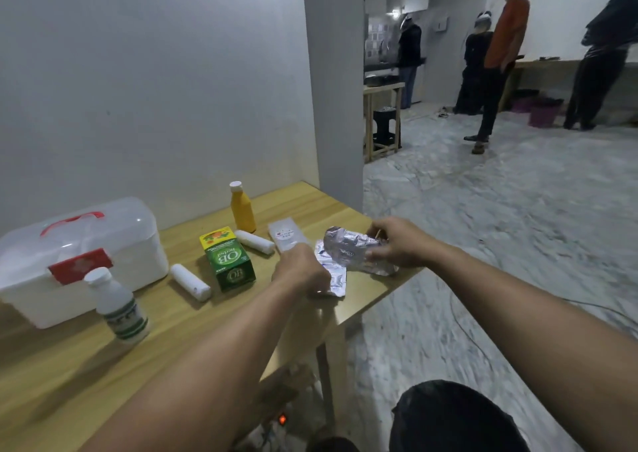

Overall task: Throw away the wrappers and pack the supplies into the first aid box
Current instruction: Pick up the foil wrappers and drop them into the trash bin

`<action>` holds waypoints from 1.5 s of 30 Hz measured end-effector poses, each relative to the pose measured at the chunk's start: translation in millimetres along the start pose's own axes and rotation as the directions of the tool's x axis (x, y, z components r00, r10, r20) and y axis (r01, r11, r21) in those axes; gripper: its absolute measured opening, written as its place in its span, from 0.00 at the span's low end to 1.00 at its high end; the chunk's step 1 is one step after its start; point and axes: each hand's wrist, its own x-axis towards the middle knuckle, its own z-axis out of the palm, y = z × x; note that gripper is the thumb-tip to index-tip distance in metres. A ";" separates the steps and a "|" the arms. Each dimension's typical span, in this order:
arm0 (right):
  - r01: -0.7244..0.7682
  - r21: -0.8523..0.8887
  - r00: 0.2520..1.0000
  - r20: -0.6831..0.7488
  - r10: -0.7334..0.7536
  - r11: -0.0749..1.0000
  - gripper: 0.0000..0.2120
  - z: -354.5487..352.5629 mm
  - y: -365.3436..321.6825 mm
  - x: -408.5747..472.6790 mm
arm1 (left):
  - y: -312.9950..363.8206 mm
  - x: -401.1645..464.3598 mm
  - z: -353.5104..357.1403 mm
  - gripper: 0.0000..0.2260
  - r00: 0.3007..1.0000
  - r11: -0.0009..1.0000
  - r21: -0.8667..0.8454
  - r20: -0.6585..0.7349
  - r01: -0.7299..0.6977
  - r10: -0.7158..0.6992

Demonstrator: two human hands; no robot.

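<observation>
Right hand (393,244) fingers clench the crumpled foil wrapper (355,249) at the tabletop (193,327) edge; light, crinkly, best pinched mid-bunch. Left hand (303,270) fingers press the flat wrapper (335,275) just beneath them

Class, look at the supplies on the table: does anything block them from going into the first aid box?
Yes: the first aid box has its lid shut, red latch down. The white bottle stands before its front. Both hands are busy with wrappers.
</observation>
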 end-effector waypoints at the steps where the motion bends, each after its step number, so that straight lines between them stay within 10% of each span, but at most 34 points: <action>1: -0.022 0.050 0.999 -0.043 0.024 0.999 0.13 -2.3 5.5 -5.5 | 3.1 -0.6 1.7 0.09 1.000 1.000 -0.024 -0.010 0.001 -0.002; 14: -0.178 0.348 0.950 -0.184 0.253 0.921 0.09 -20.1 71.1 -106.8 | 30.3 -20.5 18.1 0.18 0.999 0.988 -0.151 0.040 0.032 -0.026; 24: -0.466 0.473 0.818 -0.093 0.568 0.748 0.05 -7.7 128.3 -165.8 | 84.5 -64.1 105.8 0.07 0.915 0.869 -0.355 0.076 -0.346 0.396; 35: -0.716 0.414 0.649 0.099 0.754 0.562 0.14 98.8 196.1 -188.5 | 27.2 -66.8 248.5 0.08 0.859 0.978 -0.203 0.507 0.044 0.067; 45: -0.800 0.349 0.569 0.182 0.802 0.488 0.12 167.4 228.6 -191.1 | 11.9 -55.5 302.6 0.09 0.827 0.989 -0.114 0.562 0.099 -0.017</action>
